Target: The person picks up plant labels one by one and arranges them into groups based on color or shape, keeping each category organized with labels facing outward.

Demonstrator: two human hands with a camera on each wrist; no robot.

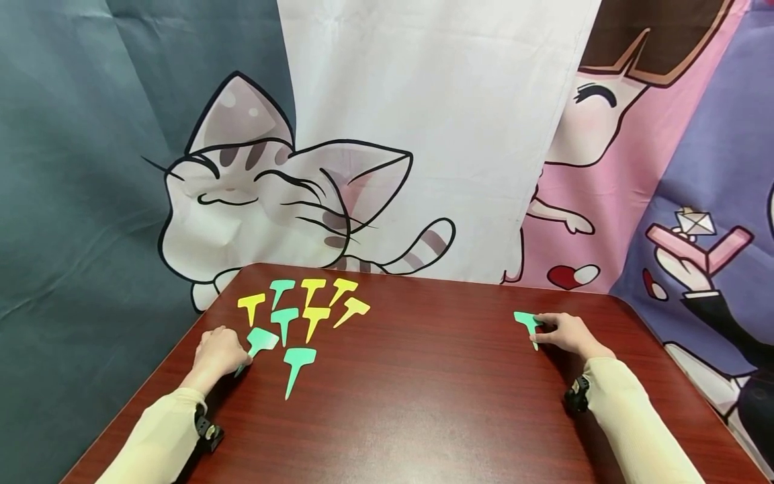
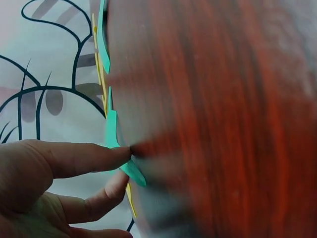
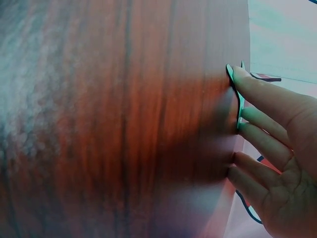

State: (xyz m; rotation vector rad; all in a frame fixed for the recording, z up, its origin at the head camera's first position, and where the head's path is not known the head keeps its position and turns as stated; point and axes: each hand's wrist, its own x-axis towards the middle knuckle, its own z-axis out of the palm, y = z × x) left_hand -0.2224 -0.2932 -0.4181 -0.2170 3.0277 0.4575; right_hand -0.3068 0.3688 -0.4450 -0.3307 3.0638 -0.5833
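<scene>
My left hand [image 1: 219, 352] pinches a green T-shaped plant label [image 1: 263, 339] between thumb and fingertips, its wide head tilted up a little at the table's left side. In the left wrist view the thumb and a finger sit on either side of that label [image 2: 113, 130]. Far to the right, my right hand [image 1: 571, 334] holds another green plant label [image 1: 525, 318] by its edges, low at the tabletop. The right wrist view shows the thumb and fingers against this label [image 3: 240, 109]. One more green label [image 1: 298, 358] lies to the right of my left hand.
Behind the left hand lie more green labels [image 1: 284, 316] and several yellow labels [image 1: 316, 314] in loose rows on the brown wooden table [image 1: 423, 376]. A printed cartoon curtain [image 1: 459, 101] hangs right behind the table's far edge.
</scene>
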